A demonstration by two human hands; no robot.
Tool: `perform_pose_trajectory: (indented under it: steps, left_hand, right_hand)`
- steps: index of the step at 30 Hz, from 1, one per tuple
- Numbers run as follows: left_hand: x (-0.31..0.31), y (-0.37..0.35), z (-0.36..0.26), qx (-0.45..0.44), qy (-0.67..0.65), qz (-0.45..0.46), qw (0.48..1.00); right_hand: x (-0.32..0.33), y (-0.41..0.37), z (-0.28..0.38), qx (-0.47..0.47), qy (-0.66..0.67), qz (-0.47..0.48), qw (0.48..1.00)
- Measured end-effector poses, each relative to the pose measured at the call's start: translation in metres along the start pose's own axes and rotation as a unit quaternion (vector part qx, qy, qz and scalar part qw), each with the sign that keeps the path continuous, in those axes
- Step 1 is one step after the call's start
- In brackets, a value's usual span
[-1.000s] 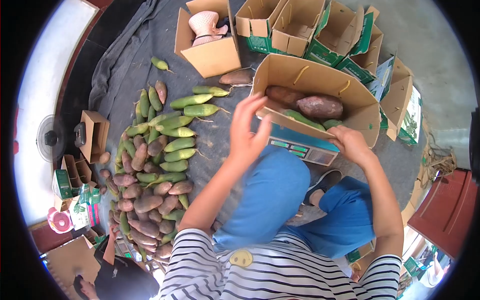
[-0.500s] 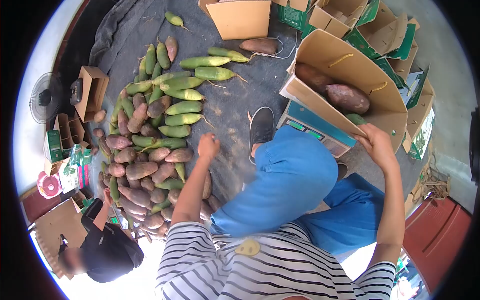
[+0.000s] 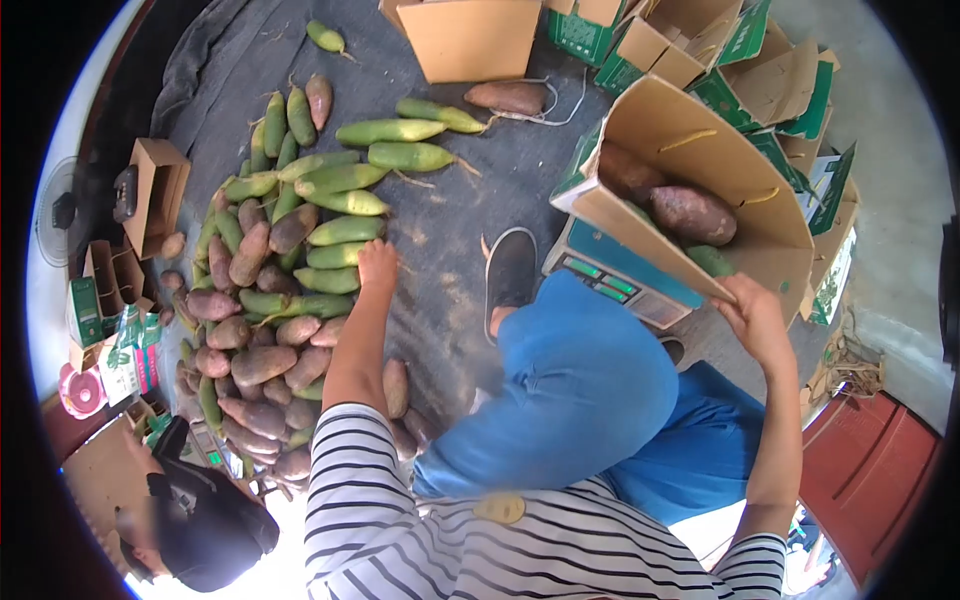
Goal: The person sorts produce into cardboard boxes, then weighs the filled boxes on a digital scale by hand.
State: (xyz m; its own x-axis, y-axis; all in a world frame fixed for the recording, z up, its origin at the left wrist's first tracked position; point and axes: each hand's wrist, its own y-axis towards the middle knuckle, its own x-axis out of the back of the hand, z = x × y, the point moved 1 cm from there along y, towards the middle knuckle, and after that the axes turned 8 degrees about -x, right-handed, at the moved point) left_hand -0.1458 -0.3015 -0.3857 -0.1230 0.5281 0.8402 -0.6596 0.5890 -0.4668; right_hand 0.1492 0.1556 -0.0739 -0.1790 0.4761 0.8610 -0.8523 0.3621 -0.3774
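Fingers of the right hand (image 3: 757, 318) clasp the near edge of an open, tan cardboard box (image 3: 735, 165), above a teal-and-silver digital scale (image 3: 640, 268), with the forearm directed forward. Left arm extended and palm down, the left hand (image 3: 378, 266) meets one end of a long green radish (image 3: 335, 256) lying among others; whether its fingers are closed around it cannot be determined.

vegetable pile (image 3: 262, 364): left | carton (image 3: 690, 115): right, on scale (image 3: 603, 283) | roots (image 3: 693, 215): in carton | boxes (image 3: 745, 85): beyond
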Motion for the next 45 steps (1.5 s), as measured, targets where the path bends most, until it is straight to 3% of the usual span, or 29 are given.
perform_pose_trajectory:
  steps: [2,11,14,21,26,28,31,33,34,35,36,37,38,40,41,44,45]
  left_hand:
    - [-0.008,0.003,0.001,0.007,0.014,0.022,1.0]
    - [-0.011,0.005,0.024,-0.141,-0.006,0.012,0.99]
    - [-0.028,0.021,0.024,-0.08,0.061,0.081,0.992]
    - [-0.022,0.033,0.023,-0.086,0.011,0.108,0.99]
    - [0.014,-0.018,0.019,-0.189,-0.045,-0.158,0.968]
    - [0.033,-0.04,0.018,-0.142,-0.127,-0.175,0.966]
    - [0.062,-0.062,0.015,-0.07,-0.237,-0.347,0.905]
    - [0.09,-0.067,0.021,0.049,-0.38,-0.363,0.849]
    - [0.112,-0.07,0.02,0.107,-0.449,-0.365,0.809]
    - [0.134,-0.07,0.015,0.149,-0.579,-0.373,0.71]
    - [0.152,-0.07,0.016,0.135,-0.587,-0.401,0.69]
    - [0.203,-0.079,0.005,0.127,-0.56,-0.414,0.706]
    - [0.238,-0.084,-0.004,0.062,-0.547,-0.468,0.691]
    - [0.339,-0.109,-0.04,0.046,-0.475,-0.551,0.684]
    - [0.36,-0.111,-0.045,0.006,-0.51,-0.598,0.619]
    - [0.433,-0.112,-0.073,-0.033,-0.597,-0.632,0.492]
    - [0.442,-0.104,-0.084,-0.042,-0.628,-0.615,0.475]
  right_hand:
    - [0.002,0.001,0.002,0.001,0.002,0.0,1.0]
    - [0.002,0.0,-0.003,0.017,-0.006,-0.01,1.0]
    - [0.003,0.0,-0.004,0.018,-0.011,-0.009,1.0]
    - [0.002,-0.002,-0.004,0.012,-0.011,-0.007,1.0]
    - [-0.001,-0.002,-0.011,0.026,-0.004,-0.007,1.0]
    - [-0.003,-0.005,-0.014,0.017,-0.017,-0.01,1.0]
    - [-0.003,-0.006,-0.015,0.019,-0.015,-0.014,1.0]
    - [-0.006,-0.007,-0.018,0.03,-0.008,-0.027,0.999]
    - [-0.008,-0.008,-0.02,0.033,-0.012,-0.027,0.999]
    - [-0.01,-0.008,-0.022,0.036,-0.017,-0.028,0.999]
    - [-0.011,-0.008,-0.024,0.035,-0.023,-0.028,0.999]
    - [-0.013,-0.008,-0.024,0.03,-0.032,-0.025,0.999]
    - [-0.014,-0.008,-0.025,0.02,-0.042,-0.021,0.999]
    - [-0.017,-0.009,-0.028,0.031,-0.014,-0.034,0.999]
    - [-0.015,-0.01,-0.028,0.03,-0.013,-0.036,0.999]
    - [-0.018,-0.009,-0.031,0.04,-0.01,-0.045,0.998]
    - [-0.019,-0.008,-0.032,0.046,-0.011,-0.047,0.998]
